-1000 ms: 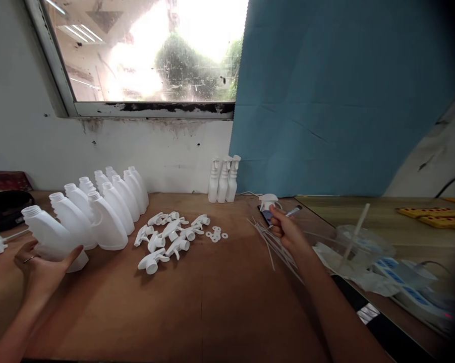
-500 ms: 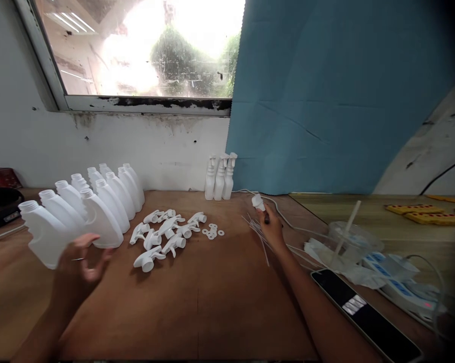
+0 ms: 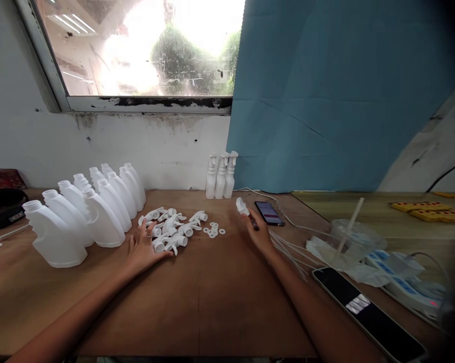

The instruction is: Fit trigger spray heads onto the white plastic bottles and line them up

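Observation:
My left hand (image 3: 144, 249) lies with fingers spread against the left side of a pile of white trigger sprayer heads (image 3: 182, 240), touching the nearest ones. Several open-necked white bottles (image 3: 106, 224) stand in rows behind and left of it. Over the right half of the table, my right hand (image 3: 260, 234) is closed around a white sprayer head (image 3: 241, 205), partly covered by the fingers. A small dark thing (image 3: 254, 225) also shows at that hand; I cannot make out what it is. Flat white washers (image 3: 213, 231) lie between the two hands.
Three small spray bottles (image 3: 220, 179) stand at the wall. Right of my right hand are a phone (image 3: 269, 213), thin white tubes (image 3: 288, 249), a plastic cup (image 3: 350, 237), a power strip (image 3: 405, 287) and a larger phone (image 3: 367, 312). A cable crosses behind them.
My left hand has moved right from beside the bottles onto the sprayer heads, bunching the near ones. My right hand has shifted left with its white piece; the tubes now lie farther right.

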A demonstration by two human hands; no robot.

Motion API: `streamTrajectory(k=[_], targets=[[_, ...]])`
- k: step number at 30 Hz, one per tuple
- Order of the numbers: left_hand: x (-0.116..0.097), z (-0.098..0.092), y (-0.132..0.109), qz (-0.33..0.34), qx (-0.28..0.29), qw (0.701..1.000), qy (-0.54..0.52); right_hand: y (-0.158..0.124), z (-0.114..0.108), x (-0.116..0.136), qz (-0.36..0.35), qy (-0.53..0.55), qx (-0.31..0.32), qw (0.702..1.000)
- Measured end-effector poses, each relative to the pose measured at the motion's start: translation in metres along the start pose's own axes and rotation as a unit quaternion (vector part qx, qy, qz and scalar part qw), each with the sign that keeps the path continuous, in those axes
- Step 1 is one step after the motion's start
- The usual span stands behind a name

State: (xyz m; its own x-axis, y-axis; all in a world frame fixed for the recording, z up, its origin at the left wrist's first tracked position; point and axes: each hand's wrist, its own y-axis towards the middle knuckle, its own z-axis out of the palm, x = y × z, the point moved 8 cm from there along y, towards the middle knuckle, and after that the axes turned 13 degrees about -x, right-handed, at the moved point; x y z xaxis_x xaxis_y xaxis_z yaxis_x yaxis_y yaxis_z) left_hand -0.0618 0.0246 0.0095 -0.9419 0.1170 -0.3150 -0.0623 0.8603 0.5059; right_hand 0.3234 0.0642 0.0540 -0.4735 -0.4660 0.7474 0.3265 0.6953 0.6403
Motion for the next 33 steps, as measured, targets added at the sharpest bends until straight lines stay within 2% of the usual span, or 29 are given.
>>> streamTrajectory(k=[5, 9, 17, 21, 26, 30, 33], targets=[[-0.018, 0.020, 0.022, -0.019, 0.025, 0.999, -0.019, -0.017, 0.017, 0.015, -0.021, -0.001, 0.066, 0.998], [-0.026, 0.031, 0.035, -0.026, 0.024, 0.999, -0.024, -0.025, 0.028, 0.017, -0.028, -0.011, 0.102, 0.994], [-0.034, 0.052, 0.061, -0.034, 0.024, 0.999, -0.028, -0.030, 0.034, 0.011, -0.009, 0.014, 0.090, 0.996], [-0.037, 0.058, 0.068, -0.032, 0.023, 0.998, -0.040, -0.029, 0.041, 0.013, 0.011, 0.061, 0.086, 0.994], [-0.041, 0.053, 0.069, -0.003, -0.012, 0.996, -0.088, -0.023, 0.069, 0.015, 0.032, 0.100, 0.124, 0.987], [-0.048, 0.034, 0.067, 0.033, -0.076, 0.988, -0.130, -0.020, 0.090, 0.013, 0.021, 0.088, 0.147, 0.985], [-0.065, 0.018, 0.059, 0.082, -0.105, 0.969, -0.208, -0.018, 0.092, 0.018, -0.019, 0.061, 0.138, 0.988]])
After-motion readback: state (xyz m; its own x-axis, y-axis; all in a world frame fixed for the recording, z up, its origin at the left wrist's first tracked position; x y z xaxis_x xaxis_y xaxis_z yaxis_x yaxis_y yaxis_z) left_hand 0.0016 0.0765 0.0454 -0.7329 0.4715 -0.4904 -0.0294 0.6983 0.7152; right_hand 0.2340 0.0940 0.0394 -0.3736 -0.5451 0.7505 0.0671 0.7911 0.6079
